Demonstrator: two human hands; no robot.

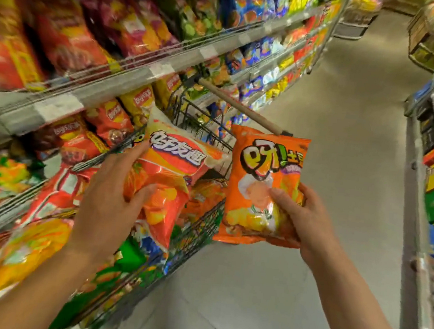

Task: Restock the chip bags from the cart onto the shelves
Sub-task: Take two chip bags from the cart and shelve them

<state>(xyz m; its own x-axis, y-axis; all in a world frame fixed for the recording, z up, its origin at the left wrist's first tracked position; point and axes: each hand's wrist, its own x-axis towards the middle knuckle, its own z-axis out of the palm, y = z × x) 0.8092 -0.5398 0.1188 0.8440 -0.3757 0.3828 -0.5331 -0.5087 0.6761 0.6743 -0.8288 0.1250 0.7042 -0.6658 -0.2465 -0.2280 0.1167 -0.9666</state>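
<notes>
Chips everywhere: left hand [110, 196] grips an orange-red bag [172, 175] over the cart [198, 232], right hand [301, 218] pinches an orange one [260, 174] (puffy, light, crushable, so probably hold the edges).

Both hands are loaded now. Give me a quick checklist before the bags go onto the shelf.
1. Left hand grips the orange-and-cream bag: ok.
2. Right hand grips the orange bag: ok.
3. Both bags lifted clear of the cart: ok.
4. Matching shelf slot for either bag: cannot tell, the shelves are blurred.
5. Free space on the shelf: cannot tell.
</notes>
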